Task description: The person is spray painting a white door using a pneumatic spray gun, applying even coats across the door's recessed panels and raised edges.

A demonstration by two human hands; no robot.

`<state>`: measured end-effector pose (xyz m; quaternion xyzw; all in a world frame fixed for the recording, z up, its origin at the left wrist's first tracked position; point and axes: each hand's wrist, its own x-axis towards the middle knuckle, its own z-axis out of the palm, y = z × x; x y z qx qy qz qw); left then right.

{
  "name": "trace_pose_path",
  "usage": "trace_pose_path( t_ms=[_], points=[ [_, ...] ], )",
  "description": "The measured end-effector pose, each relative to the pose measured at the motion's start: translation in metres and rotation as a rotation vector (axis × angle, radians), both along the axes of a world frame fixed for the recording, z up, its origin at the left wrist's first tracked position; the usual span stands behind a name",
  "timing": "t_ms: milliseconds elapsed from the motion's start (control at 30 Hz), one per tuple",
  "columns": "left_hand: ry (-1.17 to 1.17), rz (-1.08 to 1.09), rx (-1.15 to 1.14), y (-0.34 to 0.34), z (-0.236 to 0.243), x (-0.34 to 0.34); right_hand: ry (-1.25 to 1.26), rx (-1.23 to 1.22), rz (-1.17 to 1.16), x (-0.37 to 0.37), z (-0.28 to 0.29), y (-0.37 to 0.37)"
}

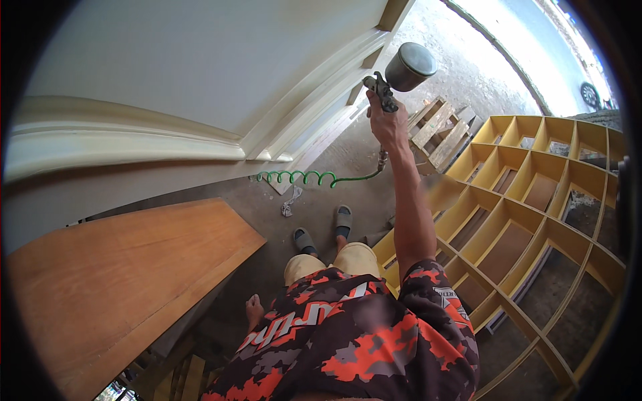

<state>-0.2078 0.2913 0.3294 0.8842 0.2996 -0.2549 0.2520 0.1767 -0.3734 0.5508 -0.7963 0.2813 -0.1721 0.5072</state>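
My right hand (390, 127) is stretched out ahead, wrapped round the handle of a paint spray gun (382, 92). A round grey metal cup (411, 65) sits on the gun, to its right. From below the handle, a fitting leads to a coiled green air hose (307, 178), which runs left toward the foot of a large white panel with moulded trim (160, 142). The gun is beside the panel's right-hand edge. My left hand (254, 310) hangs low by my left side, near a brown wooden board (140, 281); its fingers are mostly hidden.
A yellowish wooden lattice frame (528, 157) with many square openings spreads along my right. Beyond my right arm lies a wooden pallet (438, 130). A crumpled whitish scrap (291, 200) is on the floor ahead of my feet. Bright daylit ground and a parked car (588, 95) show far right.
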Motion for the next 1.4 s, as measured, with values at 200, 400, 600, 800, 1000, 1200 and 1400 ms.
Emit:
trace_pose_path(
  t_ms=[200,400,600,800,1000,1200,1400],
  points=[
    [-0.064,0.041,-0.014,-0.005,-0.002,0.0,-0.03,-0.046,0.097,-0.011,-0.006,0.028],
    [-0.026,0.057,-0.026,-0.016,0.005,0.002,-0.026,0.136,0.313,-0.046,-0.011,0.102],
    [-0.057,0.051,-0.056,-0.002,-0.011,-0.017,0.018,0.231,0.509,-0.071,-0.01,0.167],
    [0.036,0.021,-0.122,0.03,-0.034,-0.04,-0.06,0.326,0.744,-0.077,0.001,0.193],
    [0.036,-0.011,-0.222,0.02,-0.018,-0.027,-0.013,0.244,0.447,-0.067,-0.02,0.144],
    [-0.035,0.145,-0.277,0.049,-0.071,-0.066,0.022,0.152,0.18,-0.032,-0.02,0.061],
    [-0.159,0.192,-0.084,0.027,-0.069,-0.05,-0.023,0.179,-0.024,-0.004,-0.035,-0.037]
  ],
)
